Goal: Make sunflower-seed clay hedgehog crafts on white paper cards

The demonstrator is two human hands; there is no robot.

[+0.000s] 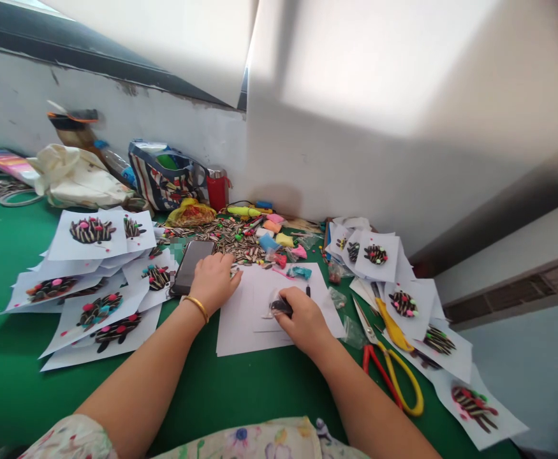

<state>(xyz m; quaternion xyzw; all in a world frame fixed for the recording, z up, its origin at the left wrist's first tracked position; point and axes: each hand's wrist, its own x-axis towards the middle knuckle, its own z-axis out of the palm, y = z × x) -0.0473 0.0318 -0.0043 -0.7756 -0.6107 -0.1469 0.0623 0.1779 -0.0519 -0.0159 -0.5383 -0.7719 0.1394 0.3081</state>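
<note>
My left hand (213, 279) is beside a dark phone (192, 261), over the left edge of a stack of white paper (240, 319). Its fingers curl toward the thumb around something small that I cannot make out. Over the paper, my right hand (302, 315) grips a black lump (281, 306), with what looks like clear plastic around it. A small black stick-like piece (308, 291) and a blue crumpled wrapper (300, 273) lie on the paper near that hand. Striped sunflower seeds (231, 237) spread behind the left hand.
Cards with seed hedgehog-like figures pile up at left (92, 319) and right (405, 306). Scissors (393, 370) and a yellow-handled tool (393, 325) lie right of the paper. Coloured clay packs (284, 240), a red flask (217, 189) and a striped bag (164, 175) stand behind.
</note>
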